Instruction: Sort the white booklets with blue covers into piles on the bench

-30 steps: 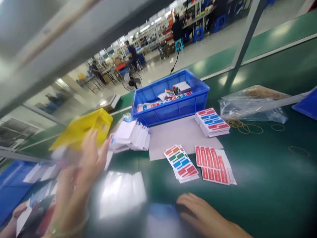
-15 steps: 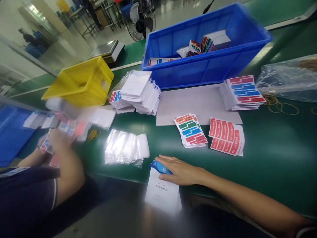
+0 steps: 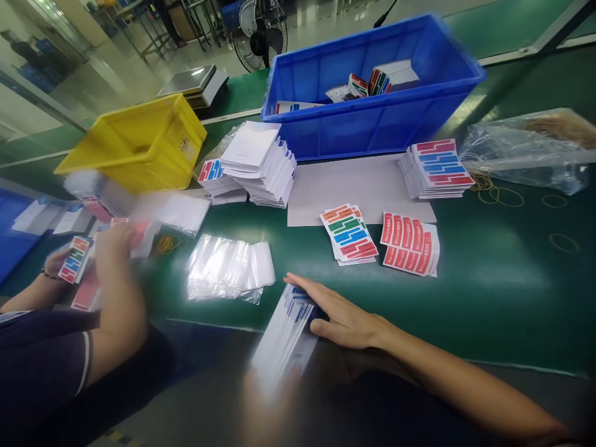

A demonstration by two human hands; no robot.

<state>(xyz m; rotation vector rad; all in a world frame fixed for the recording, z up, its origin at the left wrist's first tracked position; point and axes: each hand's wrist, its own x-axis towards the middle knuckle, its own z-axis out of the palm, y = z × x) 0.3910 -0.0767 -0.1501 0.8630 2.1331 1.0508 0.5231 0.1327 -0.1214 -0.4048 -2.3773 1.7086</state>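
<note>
I have my right hand (image 3: 344, 316) wide, fingers straight and thumb apart, against the far right end of the stack of white booklets (image 3: 285, 332). The stack tilts over the near edge of the green bench (image 3: 503, 298). My left hand (image 3: 267, 403) blurs at its near end; I can't tell its grip. Clear plastic bags (image 3: 228, 267) lie to the far left.

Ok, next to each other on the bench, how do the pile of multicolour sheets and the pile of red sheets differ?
The multicolour pile shows orange, green, blue and red; the red pile shows only red labels on white.
The multicolour pile's print is angular, stepped blocks, while the red pile's is curved labels in two rows.
Both lie loosely fanned, partly over the edge of the pale sheet.
</note>
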